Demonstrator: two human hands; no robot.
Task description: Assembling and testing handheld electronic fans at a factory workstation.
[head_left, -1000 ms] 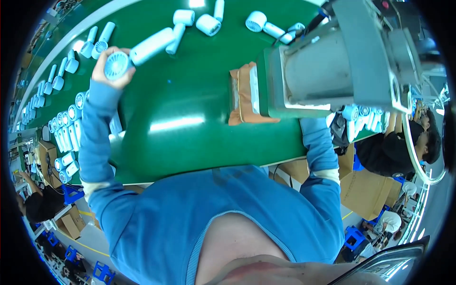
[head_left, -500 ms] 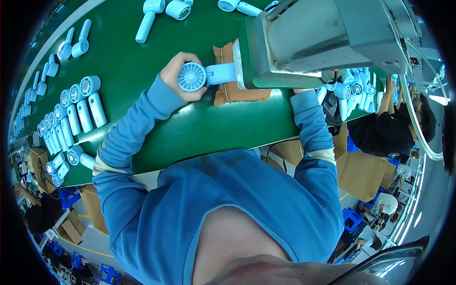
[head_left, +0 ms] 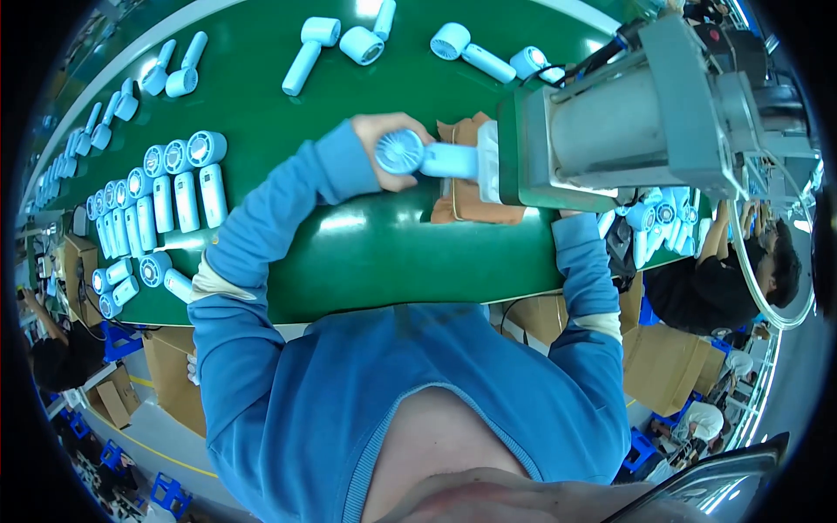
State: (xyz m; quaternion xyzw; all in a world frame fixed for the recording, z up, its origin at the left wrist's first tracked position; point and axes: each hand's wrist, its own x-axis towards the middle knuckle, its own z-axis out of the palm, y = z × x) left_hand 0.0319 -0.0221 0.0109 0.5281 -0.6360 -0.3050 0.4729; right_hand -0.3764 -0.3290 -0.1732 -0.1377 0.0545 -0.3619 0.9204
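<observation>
A light blue handheld fan (head_left: 450, 160) lies sideways over a brown padded block (head_left: 481, 207), its handle reaching under the white plate (head_left: 489, 163) of a grey press-like machine (head_left: 602, 131). My left hand (head_left: 389, 139) is closed around the fan's round head, fingers curled behind it. Of my right hand (head_left: 568, 213) only a sliver by the cuff shows; the machine covers the fingers, so what it touches is hidden.
Rows of similar fans (head_left: 186, 201) stand on the green table (head_left: 366, 261) at the left, and more lie along its far side. Past the machine is a heap of fans (head_left: 667, 214), near a co-worker in black (head_left: 711, 283). Cardboard boxes (head_left: 667, 362) stand below the table edge.
My view has shifted, so the table and machine appear lower and farther right. The left hand keeps its hold on the fan's head, with the handle still at the machine's plate.
</observation>
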